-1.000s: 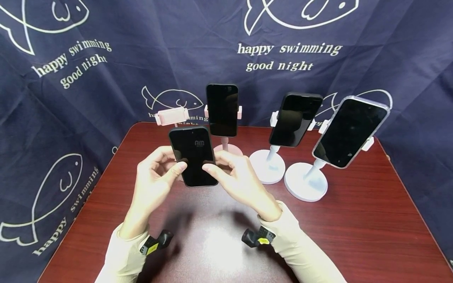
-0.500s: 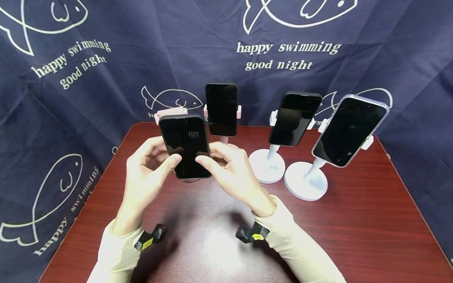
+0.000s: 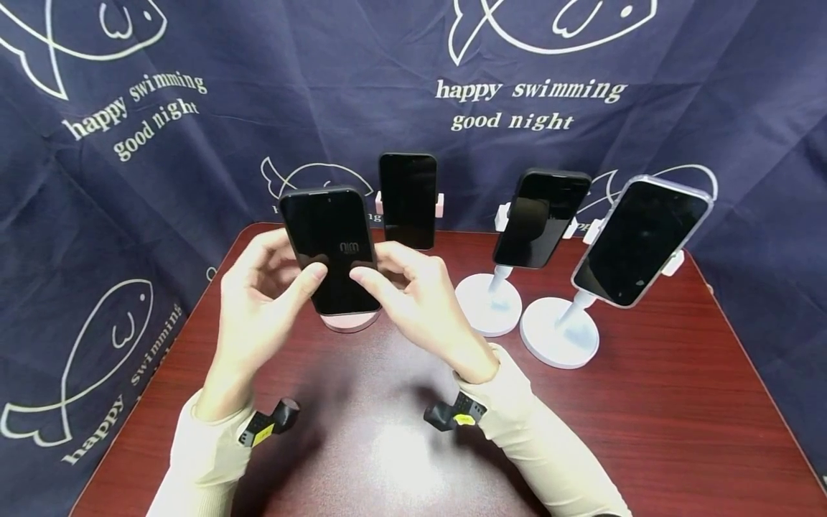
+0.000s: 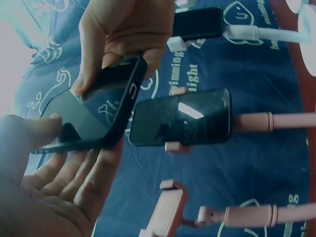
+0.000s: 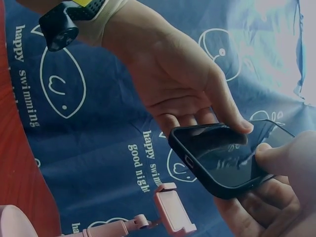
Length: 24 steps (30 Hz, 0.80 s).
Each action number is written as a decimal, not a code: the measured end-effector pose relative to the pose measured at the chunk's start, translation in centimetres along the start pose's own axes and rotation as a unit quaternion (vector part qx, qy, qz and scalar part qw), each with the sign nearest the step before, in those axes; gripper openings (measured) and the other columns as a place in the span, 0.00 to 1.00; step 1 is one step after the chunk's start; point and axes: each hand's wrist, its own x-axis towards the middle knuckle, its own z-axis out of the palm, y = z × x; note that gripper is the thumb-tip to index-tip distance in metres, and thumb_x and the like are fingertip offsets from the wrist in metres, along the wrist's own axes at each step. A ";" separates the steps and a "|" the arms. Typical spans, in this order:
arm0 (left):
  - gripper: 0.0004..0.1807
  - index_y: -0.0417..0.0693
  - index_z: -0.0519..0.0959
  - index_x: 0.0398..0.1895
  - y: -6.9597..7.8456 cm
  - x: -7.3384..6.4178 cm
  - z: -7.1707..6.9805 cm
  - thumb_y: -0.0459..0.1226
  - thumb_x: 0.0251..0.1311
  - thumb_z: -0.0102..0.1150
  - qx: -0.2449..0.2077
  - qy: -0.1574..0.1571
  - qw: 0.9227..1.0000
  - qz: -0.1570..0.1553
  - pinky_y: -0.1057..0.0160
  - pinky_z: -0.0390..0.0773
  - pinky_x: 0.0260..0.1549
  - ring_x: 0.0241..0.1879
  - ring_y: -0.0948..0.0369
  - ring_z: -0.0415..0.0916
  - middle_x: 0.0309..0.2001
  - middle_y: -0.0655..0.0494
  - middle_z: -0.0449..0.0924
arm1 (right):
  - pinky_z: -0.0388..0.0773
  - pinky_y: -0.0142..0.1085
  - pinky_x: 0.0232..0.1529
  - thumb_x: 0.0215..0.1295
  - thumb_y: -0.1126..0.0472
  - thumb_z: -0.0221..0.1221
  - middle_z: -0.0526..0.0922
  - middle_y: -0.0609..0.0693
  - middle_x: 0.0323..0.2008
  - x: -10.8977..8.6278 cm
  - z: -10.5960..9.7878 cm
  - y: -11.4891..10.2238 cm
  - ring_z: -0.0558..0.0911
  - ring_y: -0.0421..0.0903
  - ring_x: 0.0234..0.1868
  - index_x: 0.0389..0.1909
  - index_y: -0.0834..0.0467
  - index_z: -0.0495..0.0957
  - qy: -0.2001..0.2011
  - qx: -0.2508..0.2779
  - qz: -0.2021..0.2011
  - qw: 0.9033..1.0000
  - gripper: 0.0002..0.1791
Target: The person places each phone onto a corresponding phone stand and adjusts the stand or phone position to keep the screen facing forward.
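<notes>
A black phone (image 3: 332, 233) is held upright between both hands, screen facing me. My left hand (image 3: 258, 316) grips its left edge, thumb on the screen and fingers behind. My right hand (image 3: 423, 305) holds the right edge in the same way. Beneath the phone shows the round pink base (image 3: 350, 322) of a phone stand; the phone hides the rest in the head view. In the left wrist view, that stand's pink clamp (image 4: 167, 212) holds nothing and is apart from the phone. The right wrist view also shows the pink clamp (image 5: 174, 210).
Right of the hands, another phone (image 3: 408, 201) sits in a pink stand. Farther right, two white stands (image 3: 489, 305) hold a black phone (image 3: 541, 219) and a clear-cased phone (image 3: 642, 240). All stand on a reddish wooden table (image 3: 678, 424) before a dark blue fish-print curtain (image 3: 362, 86).
Both hands have raised the phone and moved it left and away from me. It now covers the pink clamp in the head view, while the pink base shows below it.
</notes>
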 end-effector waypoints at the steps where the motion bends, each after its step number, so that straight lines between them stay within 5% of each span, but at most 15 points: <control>1: 0.21 0.33 0.79 0.56 -0.1 0.1 -0.2 0.21 0.58 0.68 -0.008 -0.003 1.000 -0.003 0.68 0.85 0.35 0.36 0.62 0.87 0.42 0.53 0.87 | 0.86 0.35 0.48 0.67 0.67 0.67 0.91 0.55 0.40 0.1 0.0 0.1 0.89 0.42 0.41 0.47 0.63 0.84 0.001 0.001 -0.001 1.000 0.09; 3: 0.24 0.34 0.77 0.59 -0.2 0.2 -0.6 0.22 0.58 0.68 -0.013 -0.005 1.000 -0.011 0.66 0.86 0.33 0.38 0.61 0.87 0.45 0.51 0.87 | 0.85 0.35 0.49 0.67 0.67 0.67 0.91 0.55 0.40 0.4 0.0 0.2 0.89 0.41 0.42 0.48 0.64 0.84 0.003 0.006 -0.001 1.000 0.10; 7: 0.24 0.37 0.76 0.60 -0.4 0.4 -1.3 0.23 0.60 0.67 -0.007 -0.007 0.999 -0.034 0.63 0.85 0.26 0.37 0.60 0.87 0.47 0.49 0.86 | 0.80 0.30 0.28 0.68 0.66 0.66 0.90 0.55 0.38 0.7 -0.1 0.4 0.82 0.39 0.26 0.49 0.63 0.83 0.005 0.010 0.001 1.000 0.10; 10: 0.24 0.37 0.76 0.61 -0.4 0.8 -1.6 0.23 0.61 0.66 0.007 -0.001 0.999 -0.032 0.64 0.85 0.25 0.35 0.60 0.86 0.45 0.49 0.85 | 0.78 0.30 0.27 0.69 0.66 0.65 0.90 0.54 0.38 1.2 0.0 0.7 0.81 0.39 0.25 0.49 0.63 0.83 0.005 0.005 0.001 1.000 0.11; 14: 0.23 0.37 0.76 0.61 -0.5 1.3 -2.0 0.24 0.61 0.66 0.023 0.014 0.999 -0.020 0.67 0.84 0.26 0.32 0.61 0.86 0.43 0.50 0.85 | 0.84 0.33 0.49 0.69 0.65 0.66 0.90 0.56 0.42 2.0 0.3 0.9 0.88 0.41 0.43 0.50 0.64 0.83 0.002 -0.004 -0.008 1.000 0.12; 24: 0.20 0.39 0.78 0.59 -1.3 2.7 -3.2 0.26 0.64 0.64 0.077 0.052 0.996 -0.011 0.71 0.84 0.33 0.33 0.63 0.86 0.42 0.53 0.87 | 0.83 0.34 0.50 0.68 0.65 0.66 0.91 0.56 0.43 3.1 0.4 1.5 0.89 0.44 0.45 0.51 0.64 0.84 0.012 -0.033 0.003 0.999 0.12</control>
